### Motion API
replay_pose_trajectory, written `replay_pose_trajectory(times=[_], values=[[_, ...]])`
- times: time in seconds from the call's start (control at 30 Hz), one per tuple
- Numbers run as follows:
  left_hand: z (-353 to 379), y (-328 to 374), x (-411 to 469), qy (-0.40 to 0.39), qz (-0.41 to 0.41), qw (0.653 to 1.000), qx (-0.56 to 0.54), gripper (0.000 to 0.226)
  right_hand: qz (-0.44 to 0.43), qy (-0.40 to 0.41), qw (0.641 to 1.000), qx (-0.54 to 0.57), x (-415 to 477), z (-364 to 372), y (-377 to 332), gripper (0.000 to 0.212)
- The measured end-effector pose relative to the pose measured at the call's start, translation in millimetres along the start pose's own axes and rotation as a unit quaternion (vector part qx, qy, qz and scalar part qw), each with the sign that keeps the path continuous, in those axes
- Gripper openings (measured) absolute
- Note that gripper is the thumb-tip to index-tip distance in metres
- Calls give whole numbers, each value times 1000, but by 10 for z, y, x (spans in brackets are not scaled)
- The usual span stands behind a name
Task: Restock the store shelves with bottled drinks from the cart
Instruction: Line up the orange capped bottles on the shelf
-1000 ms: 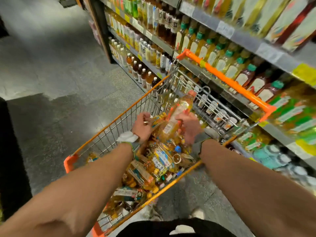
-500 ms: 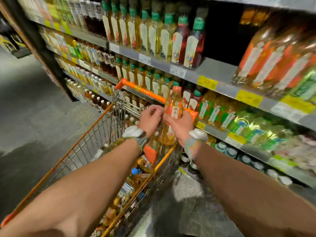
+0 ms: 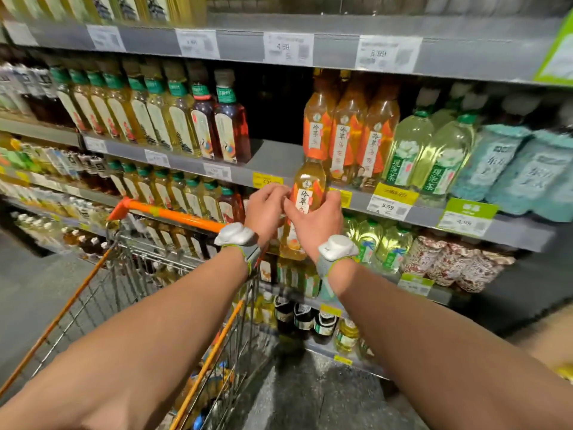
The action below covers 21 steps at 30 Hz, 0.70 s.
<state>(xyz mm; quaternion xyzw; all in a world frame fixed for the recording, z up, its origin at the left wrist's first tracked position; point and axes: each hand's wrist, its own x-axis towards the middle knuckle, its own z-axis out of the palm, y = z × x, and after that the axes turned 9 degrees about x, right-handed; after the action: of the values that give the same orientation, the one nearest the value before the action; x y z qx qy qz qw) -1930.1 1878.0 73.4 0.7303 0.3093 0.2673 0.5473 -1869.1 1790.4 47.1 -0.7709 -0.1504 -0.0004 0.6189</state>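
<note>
I hold an amber tea bottle with an orange-and-white label point(image 3: 307, 193) upright in front of the shelf edge. My right hand point(image 3: 313, 221) grips its middle from the right. My left hand point(image 3: 266, 209) has its fingers curled on the bottle's left side. Directly above it stand matching orange-labelled bottles point(image 3: 344, 131) on the grey shelf point(image 3: 273, 159), with a dark empty gap point(image 3: 276, 107) to their left. The orange-handled wire cart point(image 3: 173, 212) is below and left, with bottles dimly visible inside.
Green-capped tea bottles point(image 3: 148, 116) fill the shelf to the left and pale green bottles point(image 3: 434, 150) sit to the right. Lower shelves hold more drinks. Price tags line the shelf edges. Grey floor lies to the left of the cart.
Both hands have lifted the bottle out of the cart and up to the shelf edge. My view has swung from the cart up to the shelves.
</note>
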Motion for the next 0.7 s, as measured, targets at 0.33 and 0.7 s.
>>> replay_pose_trajectory(times=[0.33,0.7], values=[[269,660,474,28,147,983,105,29,-64,128,989,-43,322,-233,-338,78],[267,975,1174,49,263,939,217,45,-99,200,970,-91,626,-311,-621,81]])
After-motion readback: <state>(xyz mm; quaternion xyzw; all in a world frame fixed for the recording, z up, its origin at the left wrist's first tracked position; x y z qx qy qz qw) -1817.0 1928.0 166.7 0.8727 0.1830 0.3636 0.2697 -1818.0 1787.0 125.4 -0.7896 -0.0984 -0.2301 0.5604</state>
